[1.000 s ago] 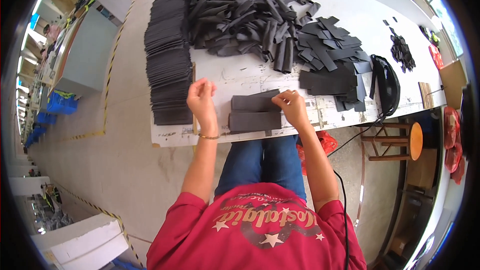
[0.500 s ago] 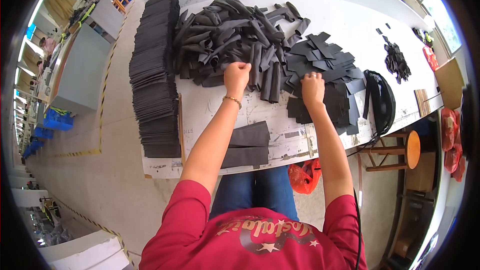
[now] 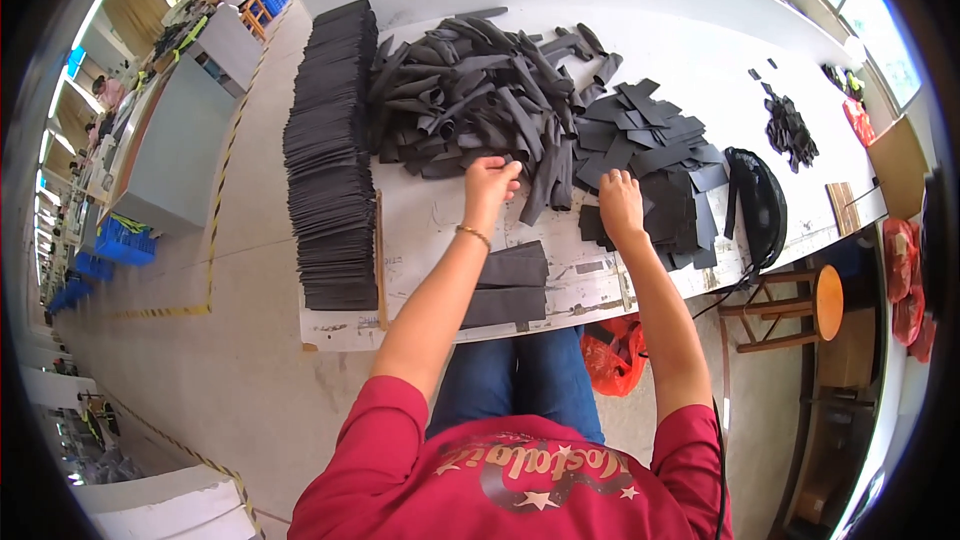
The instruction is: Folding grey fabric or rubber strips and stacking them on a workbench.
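Observation:
My left hand [image 3: 490,190] is at the near edge of a heap of loosely rolled black fabric pieces [image 3: 470,80]. Its thumb and fingers are pinched together, and what lies between them is too hidden to name. Over the near-left edge of a spread pile of flat black strips [image 3: 655,145] is my right hand [image 3: 622,205], its fingers bent and close together. Whether a strip is in its grip is hidden. A few flat black pieces [image 3: 508,290] lie between my forearms, by the table's near edge.
A long, dense stack of black pieces [image 3: 330,160] runs along the left side of the white table [image 3: 420,220]. At right are a black bag [image 3: 755,205], small black pieces [image 3: 790,130] and a wooden stool [image 3: 828,302]. A red plastic bag [image 3: 612,365] hangs below the edge.
The view has shifted slightly. Both hands have drawn a little nearer to me, the left also slightly rightward. Rolled pieces by the left hand lie at a different slant.

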Motion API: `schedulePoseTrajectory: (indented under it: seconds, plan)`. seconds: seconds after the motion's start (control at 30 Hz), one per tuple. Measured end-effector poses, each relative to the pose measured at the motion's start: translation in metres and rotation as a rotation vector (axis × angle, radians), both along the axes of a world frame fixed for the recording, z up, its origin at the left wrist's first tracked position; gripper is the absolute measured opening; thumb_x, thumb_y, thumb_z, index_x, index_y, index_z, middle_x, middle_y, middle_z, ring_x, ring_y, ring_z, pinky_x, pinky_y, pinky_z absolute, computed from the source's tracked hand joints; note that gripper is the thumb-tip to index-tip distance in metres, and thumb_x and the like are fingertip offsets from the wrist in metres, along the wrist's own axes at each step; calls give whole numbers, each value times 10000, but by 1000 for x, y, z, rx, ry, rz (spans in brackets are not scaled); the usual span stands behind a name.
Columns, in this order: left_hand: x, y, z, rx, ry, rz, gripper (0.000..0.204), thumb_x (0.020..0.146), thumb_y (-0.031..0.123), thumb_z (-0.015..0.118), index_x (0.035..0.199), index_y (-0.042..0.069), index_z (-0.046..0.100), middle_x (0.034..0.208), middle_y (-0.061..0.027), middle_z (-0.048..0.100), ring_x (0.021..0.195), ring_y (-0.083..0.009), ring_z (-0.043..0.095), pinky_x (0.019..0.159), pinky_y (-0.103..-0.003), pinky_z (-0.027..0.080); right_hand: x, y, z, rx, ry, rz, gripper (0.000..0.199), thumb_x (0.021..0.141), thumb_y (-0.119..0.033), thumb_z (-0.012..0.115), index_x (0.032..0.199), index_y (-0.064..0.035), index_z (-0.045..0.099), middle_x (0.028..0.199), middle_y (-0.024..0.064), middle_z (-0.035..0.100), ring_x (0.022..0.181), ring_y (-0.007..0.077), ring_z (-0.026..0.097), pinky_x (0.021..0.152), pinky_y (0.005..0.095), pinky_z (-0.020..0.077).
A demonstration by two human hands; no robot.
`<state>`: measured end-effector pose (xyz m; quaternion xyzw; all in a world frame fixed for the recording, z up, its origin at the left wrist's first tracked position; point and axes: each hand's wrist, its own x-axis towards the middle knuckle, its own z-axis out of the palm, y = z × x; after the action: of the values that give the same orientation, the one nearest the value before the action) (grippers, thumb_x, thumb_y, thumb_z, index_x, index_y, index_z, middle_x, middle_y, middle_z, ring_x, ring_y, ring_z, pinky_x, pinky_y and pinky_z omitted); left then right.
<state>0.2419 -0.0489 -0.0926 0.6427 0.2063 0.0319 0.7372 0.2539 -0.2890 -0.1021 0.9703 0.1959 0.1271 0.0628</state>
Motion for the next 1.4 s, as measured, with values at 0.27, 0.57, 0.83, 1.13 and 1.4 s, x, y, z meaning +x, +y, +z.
schedulePoseTrajectory:
  seconds: [0.27, 0.57, 0.83, 1.13, 1.4]
  plan:
    - [11, -24, -17, 538, -57, 237, 320, 740, 328, 767, 775, 22, 679, 768, -151, 701, 759, -303, 686, 702, -375, 523, -46, -12, 38, 835, 41, -155, 169, 830, -29, 591, 924, 4, 454, 920, 199, 526, 931, 366, 533, 759, 450, 443]
    - [3, -32, -22, 777, 86, -267, 338, 623, 285, 827, 828, 34, 730, 773, -152, 709, 729, -296, 691, 685, -379, 530, -124, -10, 40, 1115, 176, -202, 230, 795, -115, 731, 849, 6, 543, 968, 175, 524, 926, 313, 512, 801, 378, 423]
    - [-31, -20, 19, -259, -35, -293, 177, 859, 95, 674, 958, -45, 634, 841, -121, 681, 667, -226, 680, 615, -351, 582, -165, -1, 49, 1195, 187, -7, 198, 777, -35, 734, 921, -2, 603, 1101, 160, 584, 998, 319, 579, 854, 372, 459]
    - [-111, -11, 58, -604, -163, -157, 212, 970, 80, 496, 1107, -59, 581, 1083, -202, 665, 950, -286, 685, 870, -400, 565, -192, 22, 104, 1139, 309, 148, 395, 828, -29, 684, 1214, -15, 598, 1124, 136, 536, 1033, 261, 533, 880, 309, 436]
    - [-146, -15, 73, -633, -144, -239, 208, 954, 96, 552, 1113, -35, 582, 1083, -193, 670, 966, -265, 680, 862, -383, 565, -195, 34, 104, 1101, 232, 263, 290, 831, 11, 661, 1118, -27, 640, 1034, 120, 540, 865, 254, 562, 737, 321, 458]
